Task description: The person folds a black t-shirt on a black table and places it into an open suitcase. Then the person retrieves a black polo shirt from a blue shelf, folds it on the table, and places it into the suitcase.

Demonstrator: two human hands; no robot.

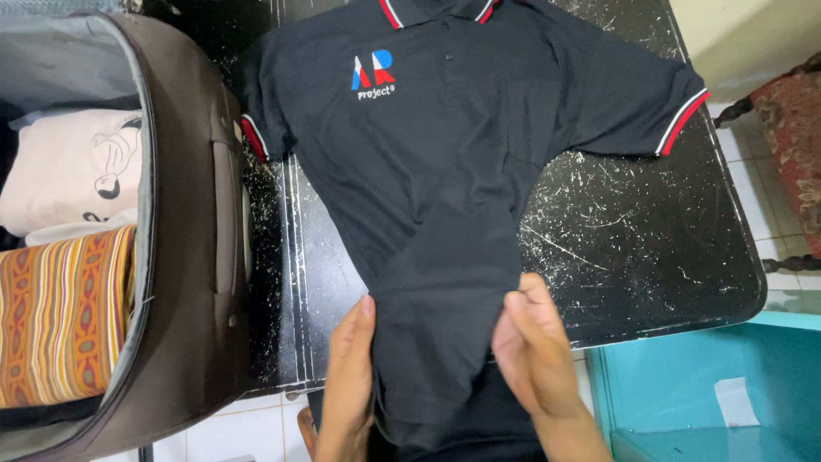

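A black polo shirt [445, 154] with red and white trim on collar and sleeve cuffs lies face up on a scratched black table [650, 248]. Its lower part hangs over the near edge, gathered narrow. My left hand [349, 385] presses flat against the left side of the hem. On the other side of the hem, my right hand [534, 355] grips the cloth, thumb lying on top of the fabric.
An open brown suitcase [184, 257] stands at the left, holding a cream printed garment [73, 167] and a striped orange cloth [64, 312]. A teal box [710, 393] sits at the lower right on white floor tiles. A patterned chair [800, 145] is at the far right.
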